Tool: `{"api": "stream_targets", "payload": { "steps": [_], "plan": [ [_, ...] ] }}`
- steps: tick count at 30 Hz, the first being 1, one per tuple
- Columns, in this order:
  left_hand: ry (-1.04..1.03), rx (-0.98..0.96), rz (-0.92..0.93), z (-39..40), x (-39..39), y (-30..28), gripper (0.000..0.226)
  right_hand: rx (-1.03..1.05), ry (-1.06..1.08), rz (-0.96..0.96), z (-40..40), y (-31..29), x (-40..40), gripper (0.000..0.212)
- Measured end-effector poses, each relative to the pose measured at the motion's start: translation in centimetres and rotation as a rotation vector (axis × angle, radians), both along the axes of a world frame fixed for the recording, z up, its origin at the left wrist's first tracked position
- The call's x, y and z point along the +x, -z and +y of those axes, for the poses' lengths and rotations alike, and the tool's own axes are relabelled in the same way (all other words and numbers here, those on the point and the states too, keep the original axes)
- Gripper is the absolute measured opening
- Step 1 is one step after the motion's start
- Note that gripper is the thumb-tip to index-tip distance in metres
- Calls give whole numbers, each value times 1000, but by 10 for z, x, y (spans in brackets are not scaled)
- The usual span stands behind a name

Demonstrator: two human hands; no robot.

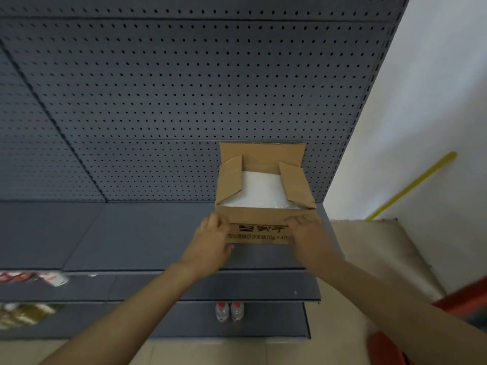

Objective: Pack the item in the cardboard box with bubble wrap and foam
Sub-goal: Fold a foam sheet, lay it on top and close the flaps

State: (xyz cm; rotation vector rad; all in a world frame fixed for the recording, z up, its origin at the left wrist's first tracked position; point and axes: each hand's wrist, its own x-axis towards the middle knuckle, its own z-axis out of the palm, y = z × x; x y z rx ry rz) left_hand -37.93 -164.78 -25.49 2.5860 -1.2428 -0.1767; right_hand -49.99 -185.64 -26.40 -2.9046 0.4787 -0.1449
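Observation:
A brown cardboard box (259, 218) with black print stands on the grey top shelf (126, 233), its flaps open. White foam (259, 192) fills the inside, with a bit of clear bubble wrap (286, 205) at its near right. The packed item is hidden. My left hand (212, 237) grips the near flap at its left end, fingers curled over the edge. My right hand (307, 234) holds the same flap at its right end.
A grey pegboard wall (184, 88) rises behind the box. Lower shelves hold two water bottles (229, 310) and packaged goods (29, 279) at the left. A white wall, a yellow stick (413, 185) and a beige cushion (382, 246) lie to the right.

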Motion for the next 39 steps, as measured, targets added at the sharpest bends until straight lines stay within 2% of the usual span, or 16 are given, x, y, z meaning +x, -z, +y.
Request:
{"api": "stream_targets", "payload": {
  "steps": [4, 8, 11, 17, 21, 26, 30, 34, 37, 39],
  "plan": [
    [-95, 55, -19, -5, -3, -1, 48, -81, 19, -73, -26, -3, 0, 42],
    [-148, 40, -81, -13, 1, -11, 50, -28, 46, -200, -45, -11, 5, 18],
    [-157, -2, -56, -21, 11, -23, 50, -25, 48, -252, -56, -15, 17, 14],
    [-117, -10, -1, -42, 46, -40, 49, -67, 88, -211, -74, -24, 55, 24],
    [-70, 15, -28, -60, 76, -35, 44, -95, 89, -56, -89, -23, 81, 26],
    [-44, 53, -35, -87, 115, -20, 24, -3, 14, 214, -115, -18, 108, 36],
    [-27, 128, 69, -102, 139, 2, 32, -50, -10, 291, -133, 8, 123, 40],
    [-6, 245, 49, -113, 155, 16, 46, -122, 12, 261, -139, 29, 132, 71],
    [33, 246, -102, -125, 170, 11, 52, -211, -63, 153, -152, 27, 143, 48],
    [68, 209, -203, -137, 180, 3, 60, -203, -157, 103, -163, 21, 157, 77]
  ]
}}
